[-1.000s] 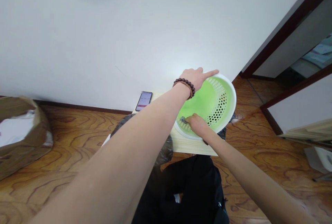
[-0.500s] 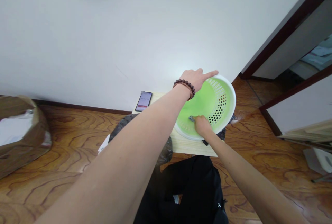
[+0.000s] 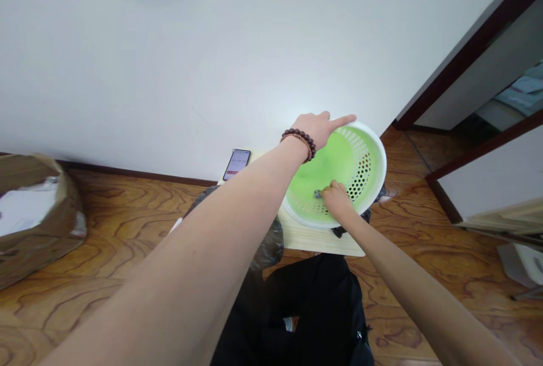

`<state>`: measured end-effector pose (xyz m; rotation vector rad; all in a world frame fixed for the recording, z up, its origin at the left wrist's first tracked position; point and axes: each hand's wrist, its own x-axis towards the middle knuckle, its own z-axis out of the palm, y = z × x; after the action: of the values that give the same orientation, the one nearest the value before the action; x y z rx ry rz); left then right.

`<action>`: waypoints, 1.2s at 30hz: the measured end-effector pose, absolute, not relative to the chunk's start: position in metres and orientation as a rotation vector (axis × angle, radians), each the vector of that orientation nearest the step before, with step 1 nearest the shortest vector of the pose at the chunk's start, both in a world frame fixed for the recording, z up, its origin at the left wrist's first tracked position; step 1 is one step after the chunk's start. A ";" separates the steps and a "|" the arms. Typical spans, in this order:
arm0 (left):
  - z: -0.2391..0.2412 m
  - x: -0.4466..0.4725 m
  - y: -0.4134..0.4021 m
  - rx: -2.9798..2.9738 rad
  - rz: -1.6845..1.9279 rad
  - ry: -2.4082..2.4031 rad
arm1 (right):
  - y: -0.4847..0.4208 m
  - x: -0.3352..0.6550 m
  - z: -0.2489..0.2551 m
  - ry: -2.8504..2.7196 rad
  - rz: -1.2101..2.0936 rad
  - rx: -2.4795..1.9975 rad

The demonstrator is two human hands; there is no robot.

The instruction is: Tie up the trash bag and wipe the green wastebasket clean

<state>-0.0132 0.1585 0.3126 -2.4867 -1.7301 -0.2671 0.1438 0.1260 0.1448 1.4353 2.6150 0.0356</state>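
Observation:
A round plastic basket (image 3: 376, 185), light green inside with a white rim and punched holes, stands tilted toward me on a small wooden-topped table (image 3: 318, 241). My left hand (image 3: 316, 126), a beaded bracelet at its wrist, grips the far left rim, its index finger stretched along the edge. Inside the basket, my right hand (image 3: 337, 199) is closed on a small grey cloth (image 3: 317, 194) pressed against the green inner surface. Most of the cloth is hidden by the fingers.
A phone (image 3: 236, 163) lies at the table's back left corner, by the white wall (image 3: 169, 72). Dark plastic bags (image 3: 269, 247) hang at the table's sides. On the floor at left stands a cardboard box (image 3: 63, 213) with papers. A doorway opens at right.
My right hand has slid with the cloth slightly to the right inside the basket. My left hand keeps its place on the rim.

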 end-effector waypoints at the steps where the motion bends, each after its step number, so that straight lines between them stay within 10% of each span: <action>1: 0.312 -0.013 0.159 -2.490 -0.271 -1.725 | 0.129 0.146 0.145 2.593 0.024 1.427; 21: 0.314 -0.015 0.158 -2.494 -0.264 -1.749 | 0.149 0.134 0.149 2.632 -0.950 1.244; 29: 0.310 -0.014 0.161 -2.507 -0.314 -1.744 | 0.149 0.143 0.149 2.104 -2.135 1.744; 36: 0.311 -0.014 0.161 -2.523 -0.313 -1.747 | 0.149 0.141 0.144 2.174 -1.765 2.077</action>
<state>-0.0137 0.1607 0.3108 -2.5227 -1.7469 -0.3127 0.1410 0.1492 0.1437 2.0767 2.1739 -1.7645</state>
